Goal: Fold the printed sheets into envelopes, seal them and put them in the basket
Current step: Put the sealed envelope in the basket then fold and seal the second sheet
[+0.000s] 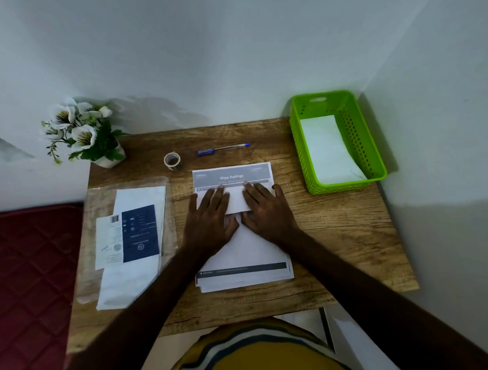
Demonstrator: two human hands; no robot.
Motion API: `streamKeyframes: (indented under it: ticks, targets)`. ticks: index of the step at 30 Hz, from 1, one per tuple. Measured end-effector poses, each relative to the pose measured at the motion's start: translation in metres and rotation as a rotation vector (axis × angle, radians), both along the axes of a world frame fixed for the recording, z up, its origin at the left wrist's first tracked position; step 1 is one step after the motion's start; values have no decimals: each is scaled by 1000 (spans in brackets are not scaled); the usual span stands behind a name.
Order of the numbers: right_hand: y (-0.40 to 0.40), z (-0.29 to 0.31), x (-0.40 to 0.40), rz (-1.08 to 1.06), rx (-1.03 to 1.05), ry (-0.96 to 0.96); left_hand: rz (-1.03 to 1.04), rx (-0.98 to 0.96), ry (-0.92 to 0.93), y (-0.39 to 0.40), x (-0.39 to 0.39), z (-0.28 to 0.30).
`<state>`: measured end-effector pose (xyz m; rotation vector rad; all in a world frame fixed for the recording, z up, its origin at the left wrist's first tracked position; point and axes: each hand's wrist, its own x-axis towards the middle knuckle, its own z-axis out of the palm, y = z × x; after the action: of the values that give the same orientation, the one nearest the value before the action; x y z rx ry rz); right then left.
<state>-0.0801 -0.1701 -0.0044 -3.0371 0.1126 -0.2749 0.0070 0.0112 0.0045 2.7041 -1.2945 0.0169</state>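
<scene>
Nearest me, low in the centre, lies the stack of white printed sheets (244, 256); at centre-left my left hand (210, 216) and beside it my right hand (266, 209) press flat, fingers straight and gripping nothing, on the sheet's folded-over flap (236, 203). From this I judge the current sheet is only at its first fold, unsealed. At upper right, the green perforated plastic basket (374, 158) already holds one white piece, so several sheets remain.
</scene>
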Motion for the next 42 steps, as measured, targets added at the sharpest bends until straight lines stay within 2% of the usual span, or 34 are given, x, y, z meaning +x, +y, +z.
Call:
streamKeyframes:
  ticks: [4,9,13,21,27,31,34,38,42]
  targets:
    - [5,-5,-8,-43,45,135,3,17,-32,2,-5,-8]
    - [17,-6,-2,-36,22,95,18,30,0,3,-4,-17]
    - [33,-9,4,27,37,139,21,-15,46,4,-3,-19]
    - [-2,-12,-17,-177,129,207,78,-54,195,7,1,-17]
    - [-10,2,-20,-210,119,312,127,-150,301,6,9,-4]
    - [-10,23,-9,-192,133,284,118,-92,425,6,29,8]
    - [-16,36,7,-127,236,254,91,-48,420,2,42,14]
    - [-30,45,36,-119,353,393,108,30,422,-7,56,18]
    - [-38,46,57,-73,298,529,96,66,438,-13,63,23]
